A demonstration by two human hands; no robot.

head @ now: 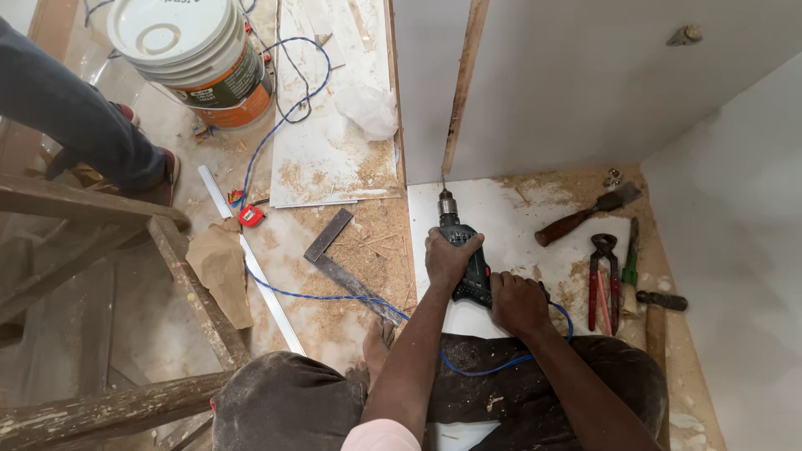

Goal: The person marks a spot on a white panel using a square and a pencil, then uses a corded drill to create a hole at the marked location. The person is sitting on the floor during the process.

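Crouched on the sawdust-strewn white panel [510, 225], the person is drilling where it meets the upright wooden strip [464, 83]. The dark electric drill [464, 250] points at that strip's foot, left hand [449, 257] wrapped over its body, right hand [518, 305] clenched on its grip; steady pressure seems needed.

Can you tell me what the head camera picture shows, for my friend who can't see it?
A person's left hand and right hand grip an electric drill, its bit at a wooden strip on a white panel. Pincers, a chisel and sawdust lie nearby.
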